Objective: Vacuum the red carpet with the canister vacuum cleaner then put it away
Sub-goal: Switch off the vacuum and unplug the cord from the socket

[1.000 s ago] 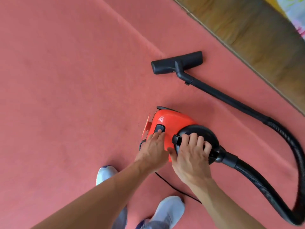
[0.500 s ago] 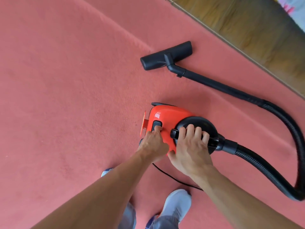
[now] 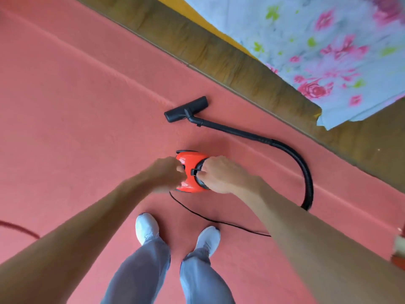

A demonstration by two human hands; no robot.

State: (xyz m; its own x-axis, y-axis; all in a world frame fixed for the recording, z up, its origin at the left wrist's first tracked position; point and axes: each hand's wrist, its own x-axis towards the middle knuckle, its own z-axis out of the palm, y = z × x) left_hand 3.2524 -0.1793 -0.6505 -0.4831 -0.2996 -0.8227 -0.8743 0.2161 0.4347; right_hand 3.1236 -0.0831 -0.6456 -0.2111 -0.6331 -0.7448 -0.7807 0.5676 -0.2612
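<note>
Two hands are on the red plastic canister vacuum cleaner (image 3: pixel 192 188) on the red carpet (image 3: pixel 87 106). The right hand (image 3: pixel 220 174) curls round its black handle (image 3: pixel 194 171). The left hand (image 3: pixel 167 174) touches it, hold too blurry to tell. Maybe switching on; next, grab the black wand (image 3: pixel 232 131) beyond it.

On the carpet (image 3: pixel 76 110), the right hand (image 3: pixel 221 174) is gripping the vacuum (image 3: pixel 190 158) while the blurred left hand (image 3: pixel 167 174) is touching its top.

There is one orange-red canister vacuum cleaner (image 3: pixel 190 186), with one black hose (image 3: pixel 307 170), one floor nozzle (image 3: pixel 186 108) and one thin power cord (image 3: pixel 208 218). Two hands are seen, the left hand (image 3: pixel 166 174) and the right hand (image 3: pixel 219 172). There are also two white shoes (image 3: pixel 146 224), one red carpet (image 3: pixel 65 106) and one flowered sheet (image 3: pixel 328 51).
</note>
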